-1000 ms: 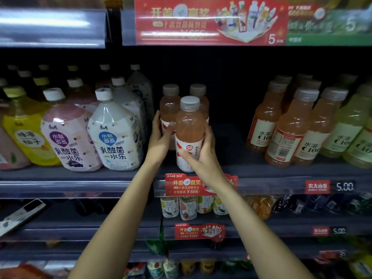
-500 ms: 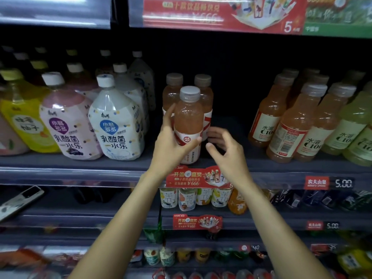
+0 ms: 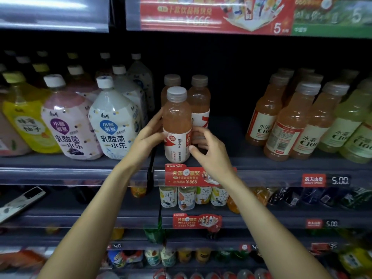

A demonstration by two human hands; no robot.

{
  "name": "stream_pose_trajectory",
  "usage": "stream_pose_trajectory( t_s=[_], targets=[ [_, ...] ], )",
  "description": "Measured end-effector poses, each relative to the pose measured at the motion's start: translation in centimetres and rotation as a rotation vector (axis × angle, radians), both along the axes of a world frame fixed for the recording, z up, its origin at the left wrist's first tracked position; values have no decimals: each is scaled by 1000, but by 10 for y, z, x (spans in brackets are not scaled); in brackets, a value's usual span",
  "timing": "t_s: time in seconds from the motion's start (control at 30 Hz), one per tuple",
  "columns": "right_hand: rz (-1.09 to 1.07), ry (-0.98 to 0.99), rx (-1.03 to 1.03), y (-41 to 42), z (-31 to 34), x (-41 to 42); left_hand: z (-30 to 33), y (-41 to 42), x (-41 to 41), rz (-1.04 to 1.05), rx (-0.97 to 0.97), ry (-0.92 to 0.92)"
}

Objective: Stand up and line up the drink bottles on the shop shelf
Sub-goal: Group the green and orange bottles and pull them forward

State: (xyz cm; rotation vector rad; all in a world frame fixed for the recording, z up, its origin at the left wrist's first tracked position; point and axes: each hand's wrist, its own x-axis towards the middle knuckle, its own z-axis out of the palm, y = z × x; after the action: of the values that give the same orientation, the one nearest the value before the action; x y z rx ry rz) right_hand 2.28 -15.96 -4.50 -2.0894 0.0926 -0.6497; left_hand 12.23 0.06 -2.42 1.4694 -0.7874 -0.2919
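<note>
Dark grey shop shelf [image 3: 60,161] with clear plastic price rail along front edge, spans full width. Red promo banner [image 3: 217,15] on rail of shelf above, green section at its right end.

Left block on shelf: large pouch-shaped bottles with white caps – white one with blue label patch [image 3: 115,125], pink one with purple patch [image 3: 69,125], yellow one [image 3: 26,121] further left; more rows behind, dim.

Right block: orange drink bottles with white-and-red labels [image 3: 285,125], leaning slightly left, pale green bottles [image 3: 346,127] at far right. All upright-ish, packed touching.

Centre: clear plastic bottle of pinkish-orange drink, grey cap, white-and-red label [image 3: 177,125], upright at front edge of shelf. Two matching bottles [image 3: 199,99] directly behind, side by side, upright.

Left hand [image 3: 149,135] against front bottle's left side, fingers wrapped round it at the label line, thumb on front of label. Right hand [image 3: 211,154] at bottle's lower right, fingers loosely curled and spread; thumb tip touching or just off label edge, cannot tell which. Fingers reach behind toward rear-right bottle; contact unclear. No firm grip visible on right.

Red promo tag [image 3: 187,175] clipped to rail just below front bottle, partly covered by right wrist. Red brand tag with 5.00 price [image 3: 326,180] on rail at right.

Lower shelf: small tea bottles with white illustrated labels [image 3: 187,198] below tag. Everything below that blurred.
</note>
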Motion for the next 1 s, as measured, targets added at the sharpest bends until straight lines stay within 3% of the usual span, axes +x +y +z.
stream_pose_trajectory(
  t_s=[0.13,0.23,0.3,0.37,0.5,0.63,0.7,0.8,0.87,1.0],
  targets=[
    [111,138,-92,0,8,11,3,9,-15,83,-33,-37],
    [9,169,-205,9,15,21,-2,10,-21,281,-25,-151],
    [-20,129,-150,15,15,26,-3,7,-22,349,-60,-132],
    [-18,95,-54,21,16,26,0,4,-24,339,-74,-109],
    [51,87,-38,9,22,13,-3,-2,-17,334,18,-242],
    [-163,-27,36,-36,23,17,-6,1,-13,365,79,-288],
    [-252,29,103,-52,24,34,-4,1,-15,356,84,-296],
    [-125,146,151,-55,28,60,-2,1,-17,350,84,-304],
    [-58,125,166,-51,28,69,-2,1,-18,358,90,-307],
    [-217,52,144,-47,20,67,-2,0,-19,356,89,-304]
  ],
)
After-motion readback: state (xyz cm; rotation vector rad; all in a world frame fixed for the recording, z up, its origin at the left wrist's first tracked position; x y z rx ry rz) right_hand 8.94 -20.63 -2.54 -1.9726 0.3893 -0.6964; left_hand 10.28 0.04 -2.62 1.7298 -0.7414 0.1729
